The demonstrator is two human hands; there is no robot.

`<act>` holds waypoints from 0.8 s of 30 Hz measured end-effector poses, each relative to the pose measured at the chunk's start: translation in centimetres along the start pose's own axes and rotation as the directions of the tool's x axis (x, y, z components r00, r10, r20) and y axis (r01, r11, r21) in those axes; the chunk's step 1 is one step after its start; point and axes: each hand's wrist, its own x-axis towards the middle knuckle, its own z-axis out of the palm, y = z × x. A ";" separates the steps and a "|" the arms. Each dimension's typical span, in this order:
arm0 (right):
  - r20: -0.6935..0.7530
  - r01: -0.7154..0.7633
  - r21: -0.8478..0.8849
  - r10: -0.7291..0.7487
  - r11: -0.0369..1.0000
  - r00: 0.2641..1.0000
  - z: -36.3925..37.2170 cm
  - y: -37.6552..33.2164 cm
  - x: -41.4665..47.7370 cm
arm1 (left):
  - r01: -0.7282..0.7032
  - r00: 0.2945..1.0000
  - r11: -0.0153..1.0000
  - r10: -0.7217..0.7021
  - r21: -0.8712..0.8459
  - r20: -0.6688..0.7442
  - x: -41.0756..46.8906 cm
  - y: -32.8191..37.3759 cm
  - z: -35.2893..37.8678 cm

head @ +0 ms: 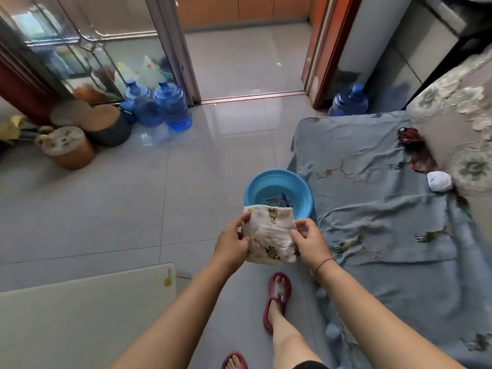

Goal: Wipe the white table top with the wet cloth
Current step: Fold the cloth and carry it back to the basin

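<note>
Both hands, left hand (232,242) and right hand (310,242), pinch the giraffe-print cloth (269,235) by its sides above the blue basin (277,182), probably folding it into a pad before the white table top (85,315).

Cloth (269,235) held between both hands, left hand (231,242) on its left edge, right hand (310,242) on its right edge, above the floor (106,209); basin (277,191) on floor just behind cloth, w/ another cloth (277,200) in it; bed (386,209) to the right, touching basin; desk (80,323) at lower left, well apart from basin; two water jugs (159,107) on floor far left-centre beside the doorway (247,62); third jug (348,101) right of doorway, behind bed; stools (87,129) left of the two jugs; person's feet (277,299) on floor betw. desk & bed.
</note>
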 end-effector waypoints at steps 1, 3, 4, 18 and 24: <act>0.001 -0.019 -0.023 0.019 1.000 1.000 -0.3 0.7 1.8 | 0.025 1.000 0.999 -0.025 0.027 -0.003 1.6 -0.2 0.9; 0.012 -0.051 -0.066 0.052 0.997 0.999 -1.0 2.0 5.2 | 0.072 0.997 0.994 -0.072 0.076 -0.002 4.7 -0.6 2.9; 0.023 -0.071 -0.085 0.073 0.994 0.997 -1.3 2.7 6.7 | 0.091 0.996 0.991 -0.092 0.095 0.001 6.2 -1.0 3.9; 0.105 -0.206 -0.307 0.248 0.929 0.963 -2.0 15.2 24.4 | 0.132 0.982 0.929 -0.169 0.346 0.080 24.4 -10.5 14.2; 0.132 -0.219 -0.444 0.305 0.869 0.943 -1.0 23.3 29.6 | 0.106 0.970 0.890 -0.190 0.443 0.151 30.3 -18.7 17.9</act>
